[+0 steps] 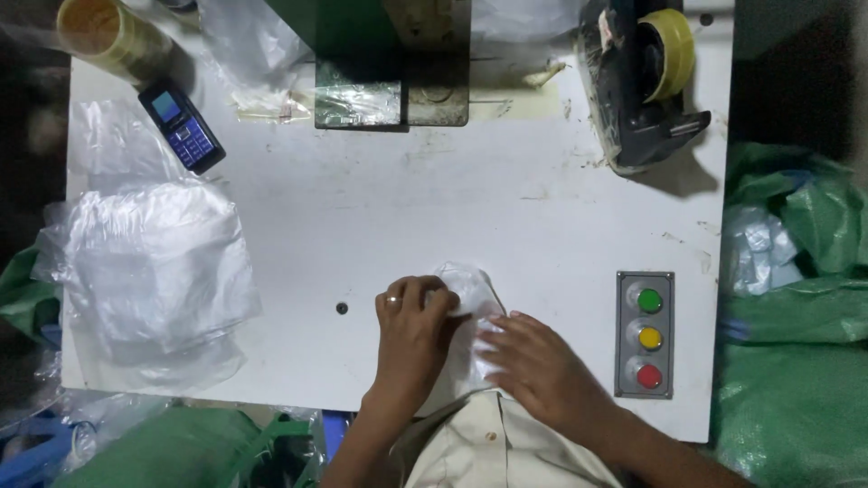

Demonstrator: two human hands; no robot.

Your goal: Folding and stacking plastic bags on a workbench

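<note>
A small clear plastic bag (pixel 470 287) holding something white lies on the white table (pixel 506 208) near its front edge. My left hand (pixel 411 334), with a ring on one finger, curls over the bag's left side and grips it. My right hand (pixel 533 361) lies flat against the bag's right side, its fingers pressing the plastic. The lower part of the bag is hidden between my hands.
A stack of clear plastic bags (pixel 154 262) lies at the left. A phone (pixel 183 126) and a tape roll (pixel 99 32) sit at the back left, a black tape dispenser (pixel 642 81) at the back right. A panel of three coloured buttons (pixel 646 334) is at the right. Green sacks (pixel 796 361) stand beside the table.
</note>
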